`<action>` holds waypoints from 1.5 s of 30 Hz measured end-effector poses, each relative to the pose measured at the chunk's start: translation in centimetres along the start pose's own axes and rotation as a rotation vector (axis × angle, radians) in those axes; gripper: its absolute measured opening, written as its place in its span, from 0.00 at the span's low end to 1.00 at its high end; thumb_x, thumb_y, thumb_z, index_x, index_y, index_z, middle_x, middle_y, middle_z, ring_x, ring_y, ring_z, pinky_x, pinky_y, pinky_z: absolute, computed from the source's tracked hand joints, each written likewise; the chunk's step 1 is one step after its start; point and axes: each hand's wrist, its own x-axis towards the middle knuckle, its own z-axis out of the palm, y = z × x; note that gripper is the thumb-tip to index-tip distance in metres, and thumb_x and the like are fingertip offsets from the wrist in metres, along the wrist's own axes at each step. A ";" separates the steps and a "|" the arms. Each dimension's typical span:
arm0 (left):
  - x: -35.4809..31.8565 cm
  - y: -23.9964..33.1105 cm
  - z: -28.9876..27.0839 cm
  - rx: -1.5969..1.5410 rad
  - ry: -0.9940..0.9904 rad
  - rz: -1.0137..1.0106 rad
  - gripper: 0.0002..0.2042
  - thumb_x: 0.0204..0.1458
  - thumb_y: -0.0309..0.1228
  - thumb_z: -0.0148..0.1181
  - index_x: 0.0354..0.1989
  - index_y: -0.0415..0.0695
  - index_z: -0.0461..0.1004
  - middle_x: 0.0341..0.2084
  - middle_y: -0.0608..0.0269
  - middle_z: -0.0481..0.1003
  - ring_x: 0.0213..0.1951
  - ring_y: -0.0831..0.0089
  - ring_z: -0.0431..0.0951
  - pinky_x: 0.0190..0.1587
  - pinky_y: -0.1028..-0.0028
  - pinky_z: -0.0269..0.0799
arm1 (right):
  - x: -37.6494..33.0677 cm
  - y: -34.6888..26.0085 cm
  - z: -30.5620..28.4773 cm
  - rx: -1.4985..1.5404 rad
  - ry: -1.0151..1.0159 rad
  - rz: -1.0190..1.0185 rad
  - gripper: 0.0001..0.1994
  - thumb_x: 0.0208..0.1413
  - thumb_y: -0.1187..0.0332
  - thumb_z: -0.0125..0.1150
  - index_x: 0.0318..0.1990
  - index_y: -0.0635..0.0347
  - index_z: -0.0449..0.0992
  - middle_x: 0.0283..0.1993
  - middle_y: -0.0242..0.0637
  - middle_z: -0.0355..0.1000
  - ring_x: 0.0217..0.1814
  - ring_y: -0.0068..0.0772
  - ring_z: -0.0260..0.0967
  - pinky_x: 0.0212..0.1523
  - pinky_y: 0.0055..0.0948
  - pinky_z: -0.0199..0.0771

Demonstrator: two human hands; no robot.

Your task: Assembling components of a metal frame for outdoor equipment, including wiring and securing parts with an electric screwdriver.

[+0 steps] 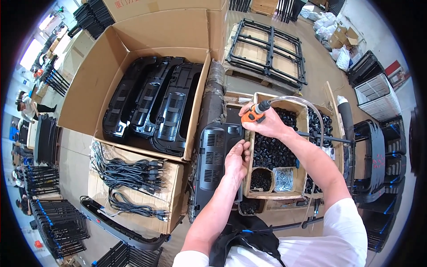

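A black plastic housing panel (213, 153) with slotted vents lies lengthwise in front of me on the bench. My left hand (236, 161) rests at its right edge, fingers curled together; whatever they may pinch is hidden. An orange and black pneumatic screwdriver (253, 116) is gripped in my right hand (273, 127), held over the panel's far right corner, with a clear air hose (321, 116) trailing from it. The tool's tip is not visible. Under my right forearm stands a wooden parts bin (289, 194) with small black plastic parts (272, 151) and silver screws (283, 179).
To the left, an open cardboard box (84, 80) holds several similar black panels (173, 111). Bundled black cables (129, 171) lie on a carton nearer me. Beyond the bin, black metal frames (267, 49) rest on a pallet. Black racks (371, 155) stand at the right.
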 end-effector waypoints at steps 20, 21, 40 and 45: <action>2.4 1.5 1.7 -0.137 0.051 0.030 0.12 0.74 0.42 0.54 0.45 0.49 0.77 0.29 0.73 0.76 0.27 0.78 0.70 0.26 0.77 0.65 | -1.0 -1.4 0.3 0.192 0.097 0.074 0.24 0.55 0.71 0.76 0.59 0.59 0.78 0.52 0.33 0.81 0.54 0.25 0.77 0.59 0.31 0.78; 2.6 1.8 1.9 -0.143 0.055 0.033 0.12 0.74 0.42 0.54 0.45 0.49 0.77 0.29 0.73 0.76 0.27 0.78 0.70 0.26 0.77 0.65 | -1.3 -1.9 0.1 0.256 0.099 0.013 0.24 0.55 0.72 0.75 0.60 0.61 0.78 0.54 0.34 0.81 0.57 0.25 0.77 0.62 0.32 0.77; 4.0 4.8 1.0 -0.456 -0.130 0.005 0.14 0.76 0.44 0.50 0.45 0.47 0.75 0.29 0.69 0.75 0.29 0.75 0.72 0.30 0.76 0.70 | -0.1 -4.4 1.4 0.372 -0.004 -0.009 0.26 0.57 0.69 0.77 0.62 0.61 0.76 0.57 0.39 0.81 0.60 0.29 0.77 0.65 0.35 0.77; 2.0 4.3 2.8 -0.280 -0.055 0.071 0.18 0.78 0.45 0.43 0.45 0.45 0.74 0.31 0.64 0.77 0.32 0.69 0.75 0.35 0.70 0.72 | 1.5 -3.2 2.0 0.299 0.061 -0.045 0.25 0.57 0.70 0.76 0.62 0.59 0.76 0.56 0.38 0.81 0.60 0.29 0.77 0.64 0.34 0.77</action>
